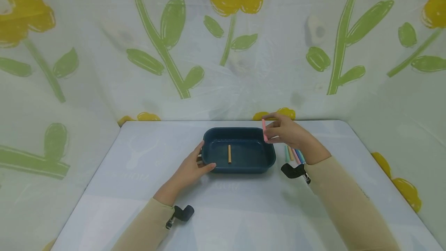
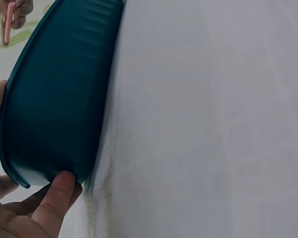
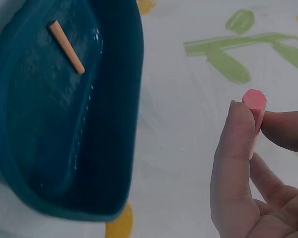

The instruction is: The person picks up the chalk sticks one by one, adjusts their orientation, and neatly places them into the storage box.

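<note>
A dark teal rectangular dish (image 1: 240,170) rests on the table, and one orange chalk stick (image 1: 229,154) lies inside it. My left hand (image 1: 189,167) grips the dish's left end, thumb at the near corner of the rim; the left wrist view shows fingertips (image 2: 62,184) against the outer wall. Raised over the dish's right end, my right hand (image 1: 289,134) pinches a pink chalk stick (image 1: 264,130) between thumb and fingers. In the right wrist view the pink chalk's flat end (image 3: 255,99) faces the camera, beside the dish's wall.
Several coloured chalk sticks (image 1: 294,154) lie side by side right of the dish, partly hidden by the right wrist. The white table (image 1: 244,220) ends at the back against a flower-print curtain (image 1: 265,80). Black camera mounts (image 1: 292,171) stick out from both wrists.
</note>
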Demonstrator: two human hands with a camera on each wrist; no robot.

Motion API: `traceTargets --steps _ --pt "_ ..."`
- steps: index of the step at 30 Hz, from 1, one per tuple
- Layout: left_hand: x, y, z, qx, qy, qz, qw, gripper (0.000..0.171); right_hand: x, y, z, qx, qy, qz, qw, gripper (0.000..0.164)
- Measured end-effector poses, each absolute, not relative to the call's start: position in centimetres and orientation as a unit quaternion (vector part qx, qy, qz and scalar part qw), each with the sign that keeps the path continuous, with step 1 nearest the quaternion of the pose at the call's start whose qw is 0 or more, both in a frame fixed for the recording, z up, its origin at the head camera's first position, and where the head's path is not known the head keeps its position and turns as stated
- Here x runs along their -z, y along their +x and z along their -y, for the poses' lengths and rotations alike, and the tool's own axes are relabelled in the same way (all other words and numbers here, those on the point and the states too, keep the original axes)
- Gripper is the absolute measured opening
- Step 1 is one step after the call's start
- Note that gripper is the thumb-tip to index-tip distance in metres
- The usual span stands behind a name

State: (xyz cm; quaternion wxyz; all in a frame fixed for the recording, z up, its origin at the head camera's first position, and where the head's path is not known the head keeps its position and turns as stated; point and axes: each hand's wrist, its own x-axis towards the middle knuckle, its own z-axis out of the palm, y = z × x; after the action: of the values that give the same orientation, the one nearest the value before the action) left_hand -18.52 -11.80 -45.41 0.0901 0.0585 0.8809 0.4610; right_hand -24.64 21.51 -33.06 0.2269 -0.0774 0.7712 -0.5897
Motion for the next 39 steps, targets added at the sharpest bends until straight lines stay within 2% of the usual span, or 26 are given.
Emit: traceTargets --steps 22,39 --pt "45.7 -18.6 11.6 -0.455 0.06 -0.884 0.089 0.099 38.4 -25.4 -15.9 0.59 -0.042 -0.763 0.26 0.062" --pt "45.6 -18.8 11.8 -0.453 0.057 -0.884 0.095 0.099 42.1 -25.8 -13.4 0.564 -0.025 -0.786 0.252 0.06"
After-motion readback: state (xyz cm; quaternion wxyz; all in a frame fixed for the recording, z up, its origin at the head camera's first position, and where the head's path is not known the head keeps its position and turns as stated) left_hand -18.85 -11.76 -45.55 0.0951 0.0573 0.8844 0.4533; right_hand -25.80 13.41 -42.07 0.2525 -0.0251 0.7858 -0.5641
